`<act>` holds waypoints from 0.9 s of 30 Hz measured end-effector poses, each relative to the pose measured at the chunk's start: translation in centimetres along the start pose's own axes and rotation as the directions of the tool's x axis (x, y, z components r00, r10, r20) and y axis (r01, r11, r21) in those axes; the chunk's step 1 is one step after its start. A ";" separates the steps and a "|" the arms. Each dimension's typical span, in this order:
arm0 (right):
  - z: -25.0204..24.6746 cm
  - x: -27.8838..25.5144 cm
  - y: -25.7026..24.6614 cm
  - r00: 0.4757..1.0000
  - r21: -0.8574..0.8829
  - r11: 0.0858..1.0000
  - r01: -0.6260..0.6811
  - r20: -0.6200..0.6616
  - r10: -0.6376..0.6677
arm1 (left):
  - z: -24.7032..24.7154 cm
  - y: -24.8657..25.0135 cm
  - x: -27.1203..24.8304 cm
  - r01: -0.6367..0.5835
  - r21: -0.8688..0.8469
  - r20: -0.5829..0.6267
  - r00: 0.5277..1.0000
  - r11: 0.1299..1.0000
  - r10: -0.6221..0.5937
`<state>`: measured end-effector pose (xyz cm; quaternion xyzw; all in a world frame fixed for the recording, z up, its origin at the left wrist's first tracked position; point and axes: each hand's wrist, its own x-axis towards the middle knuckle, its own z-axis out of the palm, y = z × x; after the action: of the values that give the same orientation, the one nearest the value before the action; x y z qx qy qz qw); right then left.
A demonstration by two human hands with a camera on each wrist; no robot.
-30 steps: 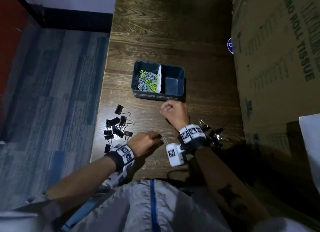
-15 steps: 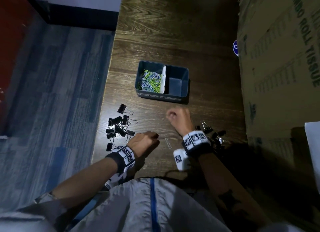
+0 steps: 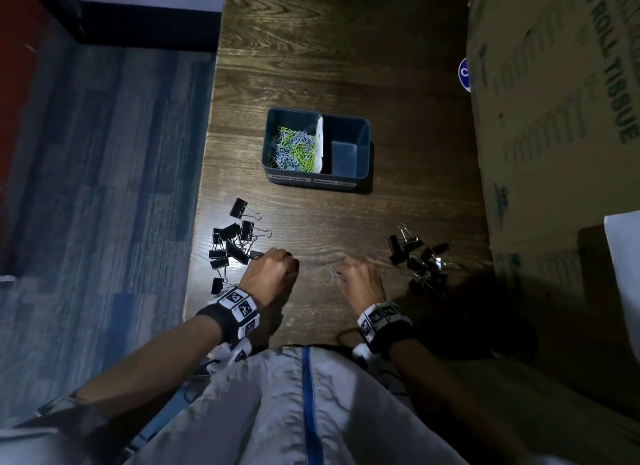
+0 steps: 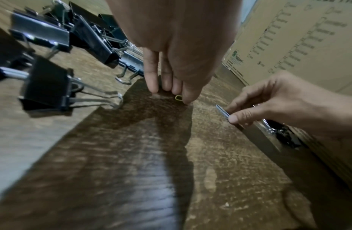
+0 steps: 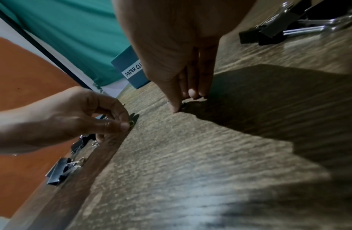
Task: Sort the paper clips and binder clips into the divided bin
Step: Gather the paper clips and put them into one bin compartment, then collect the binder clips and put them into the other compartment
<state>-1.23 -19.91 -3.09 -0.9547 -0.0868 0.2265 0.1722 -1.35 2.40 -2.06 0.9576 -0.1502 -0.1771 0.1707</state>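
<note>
The dark divided bin (image 3: 363, 145) stands on the wooden table; its left compartment holds coloured paper clips (image 3: 292, 151) and its right one is bare. My left hand (image 3: 277, 267) pinches a yellow-green paper clip (image 4: 178, 97) at the table surface, just right of a pile of black binder clips (image 3: 232, 242). A hand's width to the right, my right hand (image 3: 341, 274) pinches a pale blue paper clip (image 4: 222, 110) lying on the wood. A second pile of binder clips (image 3: 420, 262) lies to the right of that hand.
A large cardboard box (image 3: 554, 118) walls off the table's right side. The table's left edge (image 3: 204, 222) drops to blue carpet close beside the left binder-clip pile. Bare wood lies between my hands and the bin.
My right hand has drawn back from the bin's front wall toward me and come down on the paper clip that lay loose between my hands. My left hand has hardly moved.
</note>
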 end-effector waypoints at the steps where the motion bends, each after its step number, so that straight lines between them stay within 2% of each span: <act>1: 0.1 0.1 -0.1 1.000 -0.014 1.000 -0.015 0.003 0.015 | 0.1 -0.1 -0.1 0.014 0.005 0.021 1.000 1.000 -0.014; 4: -0.2 0.2 -0.6 0.998 -0.020 0.998 -0.063 0.023 0.064 | -0.8 -0.5 0.3 0.069 -0.059 0.024 0.997 0.996 -0.068; 8: -1.1 0.9 -1.0 0.993 0.012 0.999 -0.046 0.105 0.044 | -5.1 -0.6 2.6 0.039 -0.145 -0.131 0.990 0.989 -0.059; 12: -1.4 1.2 -1.7 0.991 -0.142 0.987 0.070 0.124 -0.053 | -10.2 -1.2 7.0 0.048 -0.222 -0.332 0.935 0.974 -0.122; 14: -1.7 0.9 -1.9 0.990 -0.177 0.980 0.094 0.118 -0.073 | -12.2 -1.3 9.3 0.078 -0.299 -0.369 0.910 0.951 -0.191; 16: -2.0 0.8 -2.1 0.993 -0.156 0.986 0.061 0.114 -0.043 | -13.8 -1.3 11.1 0.124 -0.385 -0.370 0.887 0.914 -0.276; 19: -3.6 1.8 -3.3 0.999 -0.028 0.999 -0.023 0.036 0.024 | -14.5 -1.4 12.4 0.167 -0.426 -0.356 0.873 0.889 -0.334; 21: -5.3 3.4 -4.6 0.999 0.031 0.999 -0.020 -0.038 0.022 | -13.9 -1.8 11.9 0.180 -0.412 -0.361 0.868 0.893 -0.341; 24: -8.6 6.6 -7.0 0.969 0.096 0.992 0.086 -0.241 -0.061 | -12.2 -3.0 9.8 0.239 -0.400 -0.378 0.836 0.885 -0.397; 27: -11.6 9.8 -9.4 0.922 0.151 0.973 0.176 -0.371 -0.109 | -10.3 -4.5 7.1 0.312 -0.321 -0.372 0.826 0.894 -0.422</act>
<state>11.92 -12.15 6.18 -0.9514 -0.1022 0.0413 0.2875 10.05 6.78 3.18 0.9545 0.1031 -0.0070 0.2797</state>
